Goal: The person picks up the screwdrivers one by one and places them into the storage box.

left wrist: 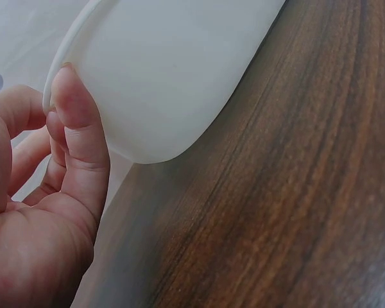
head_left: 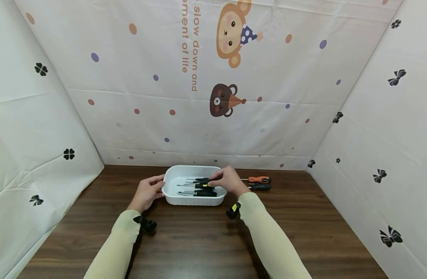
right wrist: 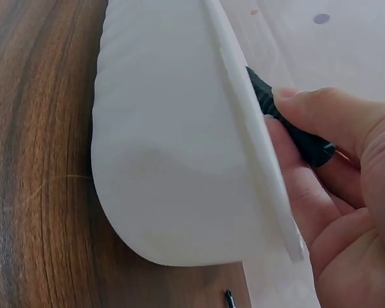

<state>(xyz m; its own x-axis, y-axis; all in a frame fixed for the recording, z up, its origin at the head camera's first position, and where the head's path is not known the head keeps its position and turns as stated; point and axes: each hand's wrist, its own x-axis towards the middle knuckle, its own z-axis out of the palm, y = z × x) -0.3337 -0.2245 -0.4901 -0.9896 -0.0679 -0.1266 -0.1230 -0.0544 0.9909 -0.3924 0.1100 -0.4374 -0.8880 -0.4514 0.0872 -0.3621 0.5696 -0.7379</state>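
Note:
A white plastic tray stands on the table with several black-handled screwdrivers lying in it, shafts to the left. My left hand pinches the tray's left end, its thumb and fingers at the rim in the left wrist view. Over the tray's right end, my right hand grips the dark handle of a screwdriver between thumb and fingers. That handle shows just past the tray's rim in the right wrist view; its shaft is hidden there behind the tray wall.
Right of the tray, an orange-handled screwdriver and a black-handled one lie on the brown wood-grain table. A printed white cloth rises behind the table, with cloth walls at both sides.

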